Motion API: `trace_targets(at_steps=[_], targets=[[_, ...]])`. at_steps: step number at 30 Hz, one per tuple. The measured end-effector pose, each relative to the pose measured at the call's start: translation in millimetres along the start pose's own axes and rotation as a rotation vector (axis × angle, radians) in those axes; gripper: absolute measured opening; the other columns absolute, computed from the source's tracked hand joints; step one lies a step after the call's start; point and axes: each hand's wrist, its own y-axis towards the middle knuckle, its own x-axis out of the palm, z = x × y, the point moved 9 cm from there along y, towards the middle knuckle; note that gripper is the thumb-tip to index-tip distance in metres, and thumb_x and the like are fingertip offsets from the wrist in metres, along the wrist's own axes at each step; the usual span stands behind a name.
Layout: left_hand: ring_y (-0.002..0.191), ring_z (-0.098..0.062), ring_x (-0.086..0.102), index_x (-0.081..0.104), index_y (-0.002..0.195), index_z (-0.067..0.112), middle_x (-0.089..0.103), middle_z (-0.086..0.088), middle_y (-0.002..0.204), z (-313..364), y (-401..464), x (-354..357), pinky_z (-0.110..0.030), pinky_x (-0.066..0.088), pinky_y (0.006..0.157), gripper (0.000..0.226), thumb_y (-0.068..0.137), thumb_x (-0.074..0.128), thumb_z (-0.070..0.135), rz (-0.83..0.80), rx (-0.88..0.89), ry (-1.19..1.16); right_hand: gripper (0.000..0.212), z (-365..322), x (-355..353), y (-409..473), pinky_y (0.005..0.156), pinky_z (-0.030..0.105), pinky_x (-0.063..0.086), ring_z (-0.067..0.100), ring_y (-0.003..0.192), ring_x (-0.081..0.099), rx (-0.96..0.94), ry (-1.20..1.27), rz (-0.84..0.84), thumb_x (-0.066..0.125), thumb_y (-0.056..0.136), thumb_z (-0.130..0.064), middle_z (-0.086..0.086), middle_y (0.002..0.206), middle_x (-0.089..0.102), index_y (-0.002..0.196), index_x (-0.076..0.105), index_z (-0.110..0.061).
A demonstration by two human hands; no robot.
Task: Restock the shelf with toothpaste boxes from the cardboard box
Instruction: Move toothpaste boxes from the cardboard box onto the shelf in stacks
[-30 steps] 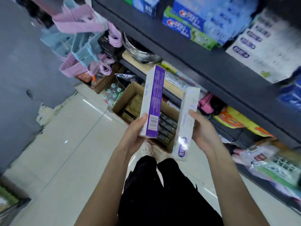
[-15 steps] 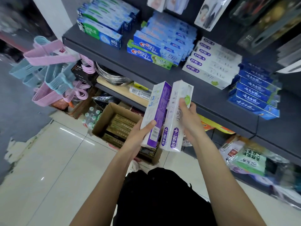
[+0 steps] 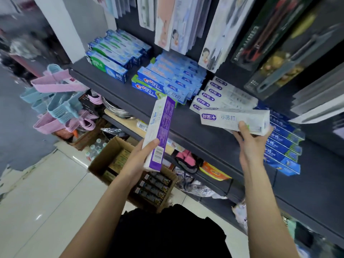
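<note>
Two bare forearms reach forward from above dark trousers (image 3: 167, 233), each hand closed on its own toothpaste box, the hands well apart. The left hand (image 3: 138, 161) grips the lower end of a white and purple toothpaste box (image 3: 160, 133), thumb across its front, the box standing nearly upright with a barcode near the bottom. The right hand (image 3: 251, 144) holds a white toothpaste box (image 3: 234, 119) from beneath, thumb on its front face, the box lying almost level just in front of a stack of matching white boxes (image 3: 221, 97) on the dark shelf (image 3: 195, 125).

Below the left hand, an open cardboard box (image 3: 104, 159) sits on the pale tiled floor (image 3: 46, 202) against the shelf unit, with rows of dark and green cartons inside. Left of it, pink and blue plastic hangers (image 3: 55, 101) hang in a bunch.

Farther back on the shelf, blue and green toothpaste boxes (image 3: 163, 82) lie stacked left of the white stack, and dark blue boxes (image 3: 283, 144) lie to its right. Carded packages (image 3: 214, 34) hang above the shelf.
</note>
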Motion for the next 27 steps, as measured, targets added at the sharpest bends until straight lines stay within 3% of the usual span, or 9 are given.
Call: trace_targets(at_steps=[4,8,10,12,15,18,21,24,27], targets=[[0.088,-0.013,0.069,0.052,0.127,0.025,0.071,0.002,0.107,4.4,3.9,6.1,-0.029,0.055,0.073,0.070,0.065,0.072,0.049,0.100,0.026,0.066,0.050,26.0,2.8,21.0,0.089,0.034,0.053,0.017,0.108,0.057,-0.010,-0.152,-0.033,0.070,0.083,-0.006,0.001,0.116,0.055,0.119,0.038,-0.018],[0.100,-0.003,0.059,0.049,0.129,0.037,0.062,0.020,0.114,29.1,-1.7,-4.5,-0.029,0.050,0.084,0.075,0.062,0.080,0.050,0.363,0.243,0.526,0.063,19.3,-10.3,29.3,0.091,0.045,0.038,0.036,0.112,0.046,-0.394,-1.084,0.134,0.083,0.066,-0.038,0.019,0.126,0.048,0.110,0.055,-0.001],[0.101,0.001,0.055,0.045,0.132,0.038,0.058,0.021,0.117,41.5,-7.5,-5.2,-0.024,0.047,0.083,0.079,0.062,0.078,0.050,0.440,0.326,0.645,0.069,20.9,-11.8,31.4,0.093,0.046,0.029,0.040,0.116,0.040,-0.459,-1.314,0.175,0.080,0.067,-0.046,0.024,0.132,0.044,0.109,0.056,0.003],[0.096,0.001,0.059,0.048,0.131,0.033,0.062,0.017,0.116,44.6,-8.4,1.5,-0.020,0.049,0.080,0.073,0.067,0.081,0.042,0.388,0.309,0.556,0.072,23.8,-11.9,37.7,0.095,0.047,0.026,0.041,0.119,0.038,-0.439,-1.374,0.185,0.077,0.070,-0.045,0.025,0.136,0.040,0.119,0.049,0.000],[0.075,-0.011,0.065,0.056,0.121,0.017,0.070,-0.001,0.097,15.7,2.5,29.8,-0.020,0.054,0.059,0.059,0.073,0.068,0.049,0.036,-0.001,-0.076,0.078,18.0,-1.0,38.3,0.099,0.046,0.026,0.041,0.125,0.034,-0.444,-1.312,0.155,0.072,0.078,-0.038,0.025,0.144,0.031,0.139,0.033,-0.008],[0.059,-0.011,0.062,0.055,0.123,0.007,0.065,-0.006,0.092,0.9,-3.2,70.9,-0.020,0.052,0.048,0.072,0.068,0.075,0.050,-0.414,-0.281,-0.640,0.067,-4.3,27.3,17.4,0.103,0.036,0.030,0.032,0.127,0.033,-0.487,-0.951,-0.032,0.067,0.086,-0.023,0.018,0.144,0.030,0.141,0.031,-0.012],[0.066,-0.015,0.060,0.039,0.136,0.002,0.060,-0.010,0.101,2.7,-9.5,92.8,-0.021,0.052,0.055,0.080,0.078,0.068,0.049,-0.695,-0.380,-0.797,0.057,-13.7,57.4,-1.5,0.090,0.007,0.038,0.013,0.119,0.045,-0.226,-0.582,-0.312,0.062,0.090,-0.019,0.001,0.139,0.039,0.139,0.033,-0.022],[0.069,-0.017,0.059,0.026,0.142,0.001,0.056,-0.011,0.104,4.0,-14.5,104.9,-0.021,0.047,0.058,0.086,0.082,0.061,0.052,-0.855,-0.407,-0.822,0.053,-3.7,79.7,-13.8,0.090,0.023,0.048,0.010,0.110,0.056,0.070,-0.390,-0.490,0.061,0.091,-0.023,0.001,0.133,0.046,0.136,0.035,-0.031],[0.069,-0.019,0.060,0.023,0.143,0.001,0.054,-0.011,0.103,5.5,-13.7,110.0,-0.023,0.046,0.058,0.087,0.082,0.060,0.051,-0.909,-0.411,-0.829,0.060,6.9,86.1,-17.5,0.086,0.032,0.055,0.022,0.108,0.063,0.223,-0.338,-0.526,0.064,0.089,-0.026,0.008,0.126,0.058,0.139,0.030,-0.029]])
